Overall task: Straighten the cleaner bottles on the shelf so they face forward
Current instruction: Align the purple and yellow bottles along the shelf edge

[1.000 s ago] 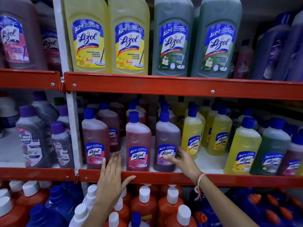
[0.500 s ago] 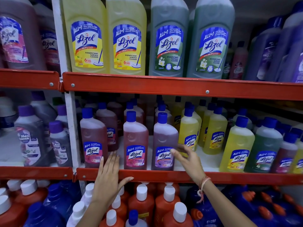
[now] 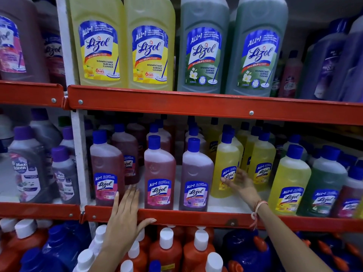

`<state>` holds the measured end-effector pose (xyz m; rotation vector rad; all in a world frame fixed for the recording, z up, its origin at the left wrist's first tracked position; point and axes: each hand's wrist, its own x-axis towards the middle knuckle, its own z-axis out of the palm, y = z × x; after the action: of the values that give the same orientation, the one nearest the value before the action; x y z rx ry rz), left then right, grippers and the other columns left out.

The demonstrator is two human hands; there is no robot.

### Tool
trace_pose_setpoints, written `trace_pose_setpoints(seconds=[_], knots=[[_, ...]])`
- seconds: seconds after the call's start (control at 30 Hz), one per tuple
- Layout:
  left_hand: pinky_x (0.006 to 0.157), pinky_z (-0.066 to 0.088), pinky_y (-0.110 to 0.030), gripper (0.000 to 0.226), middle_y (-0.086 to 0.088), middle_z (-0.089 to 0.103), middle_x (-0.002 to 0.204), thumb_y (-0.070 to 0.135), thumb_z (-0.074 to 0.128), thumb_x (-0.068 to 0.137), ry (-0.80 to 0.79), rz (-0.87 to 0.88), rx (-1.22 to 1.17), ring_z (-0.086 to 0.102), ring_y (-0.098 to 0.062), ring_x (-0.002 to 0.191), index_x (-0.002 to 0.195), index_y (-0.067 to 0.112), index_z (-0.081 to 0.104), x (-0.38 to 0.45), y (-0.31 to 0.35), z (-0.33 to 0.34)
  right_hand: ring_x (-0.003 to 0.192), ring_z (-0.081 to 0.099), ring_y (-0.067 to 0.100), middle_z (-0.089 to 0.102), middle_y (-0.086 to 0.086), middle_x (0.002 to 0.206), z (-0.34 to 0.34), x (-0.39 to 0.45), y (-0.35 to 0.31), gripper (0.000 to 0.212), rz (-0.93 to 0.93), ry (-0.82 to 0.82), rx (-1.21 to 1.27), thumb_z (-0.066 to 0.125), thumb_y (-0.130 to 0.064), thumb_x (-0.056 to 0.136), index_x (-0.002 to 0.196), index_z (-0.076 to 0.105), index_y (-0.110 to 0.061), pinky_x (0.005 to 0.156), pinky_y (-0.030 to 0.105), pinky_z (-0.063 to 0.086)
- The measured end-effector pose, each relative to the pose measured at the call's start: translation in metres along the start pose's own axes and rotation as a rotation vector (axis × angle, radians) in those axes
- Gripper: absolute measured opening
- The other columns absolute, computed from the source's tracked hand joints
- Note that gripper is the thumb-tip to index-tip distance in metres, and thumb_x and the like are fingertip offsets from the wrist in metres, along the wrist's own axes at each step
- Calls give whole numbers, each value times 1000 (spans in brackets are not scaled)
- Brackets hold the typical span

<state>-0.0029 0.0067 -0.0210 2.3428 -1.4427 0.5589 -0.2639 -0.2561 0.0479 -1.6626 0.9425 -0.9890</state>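
On the middle shelf (image 3: 196, 217) stand small blue-capped cleaner bottles. Two pink bottles (image 3: 107, 169) (image 3: 159, 173) and a purple bottle (image 3: 196, 175) face forward at the front. A yellow bottle (image 3: 225, 154) stands further back, its label turned slightly left. My right hand (image 3: 242, 183) is open, fingers spread, touching this yellow bottle's label from the right. My left hand (image 3: 125, 213) lies flat and open on the red shelf edge between the two pink bottles, holding nothing.
More yellow bottles (image 3: 262, 160) (image 3: 289, 181), a green one (image 3: 326, 183) and pink ones stand to the right. Large yellow and green bottles (image 3: 203, 46) fill the upper shelf. Orange and blue bottles (image 3: 167, 250) crowd the lower shelf. Grey bottles (image 3: 27, 163) stand left of the white upright.
My right hand has left the purple bottle and moved right to the yellow bottle behind it. My left hand has stayed on the shelf edge.
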Motion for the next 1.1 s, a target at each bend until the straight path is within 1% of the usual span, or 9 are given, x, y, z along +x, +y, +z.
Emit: trace_pose_setpoints(seconds=[0.2, 0.3, 0.4, 0.53, 0.63, 0.8, 0.9, 1.0, 1.1], knots=[[119, 4, -40, 98, -19, 52, 139, 78, 28, 78, 5, 5, 23, 44, -28, 133, 137, 1, 40, 1, -2, 3, 100, 58, 22, 62, 10, 114, -1, 4, -5, 69, 13, 17, 60, 85, -14, 62, 120, 48, -8, 69, 21, 46], [118, 8, -41, 98, -19, 52, 140, 78, 29, 78, 12, 3, 24, 43, -27, 132, 137, 1, 39, 1, 0, 2, 99, 64, 20, 64, 10, 117, -3, 2, -1, 82, 24, 2, 102, 88, -18, 57, 126, 43, -8, 72, 26, 52], [118, 8, -41, 98, -19, 51, 140, 78, 28, 78, 3, -1, 30, 45, -28, 132, 137, 1, 39, 0, 0, 1, 100, 65, 19, 67, 8, 113, -6, -7, 2, 78, 12, -20, 105, 87, -26, 57, 123, 47, -12, 76, 29, 53], [119, 5, -41, 99, -20, 50, 141, 78, 27, 79, -29, -11, 34, 43, -29, 133, 137, -1, 40, -1, 1, -2, 91, 64, 8, 68, -3, 98, -14, -28, -8, 52, -35, -76, 71, 82, -24, 64, 109, 55, -19, 65, 17, 54], [119, 6, -42, 99, -22, 50, 140, 78, 26, 79, -54, -14, 38, 45, -31, 132, 135, -2, 43, -1, 2, -3, 87, 66, 1, 70, -6, 96, -20, -43, -14, 60, -69, -131, 16, 80, -44, 50, 102, 58, -23, 65, 14, 54], [117, 7, -44, 99, -25, 53, 136, 76, 23, 80, -141, -34, 61, 50, -35, 128, 131, -5, 48, -3, 5, -8, 94, 66, 8, 71, -2, 100, -27, -60, -11, 45, -102, -148, -31, 76, -34, 60, 100, 59, -23, 72, 16, 54], [117, 6, -43, 99, -26, 54, 134, 76, 22, 81, -176, -46, 56, 51, -37, 127, 130, -5, 49, -3, 6, -9, 99, 65, 12, 70, -3, 102, -30, -67, -11, 50, -110, -164, -75, 75, -38, 59, 103, 59, -22, 82, 23, 53], [117, 5, -43, 100, -26, 55, 133, 77, 20, 81, -218, -62, 26, 52, -37, 126, 128, -6, 51, -2, 6, -10, 95, 65, 6, 70, 3, 108, -29, -72, -14, 52, -104, -161, -89, 73, -39, 60, 106, 56, -21, 69, 13, 53], [117, 1, -42, 99, -26, 57, 131, 77, 18, 81, -222, -59, 10, 53, -37, 125, 127, -5, 53, -2, 7, -13, 92, 62, 0, 67, 3, 113, -23, -83, -13, 67, -111, -58, -152, 78, -42, 62, 118, 49, -20, 64, 14, 50]])
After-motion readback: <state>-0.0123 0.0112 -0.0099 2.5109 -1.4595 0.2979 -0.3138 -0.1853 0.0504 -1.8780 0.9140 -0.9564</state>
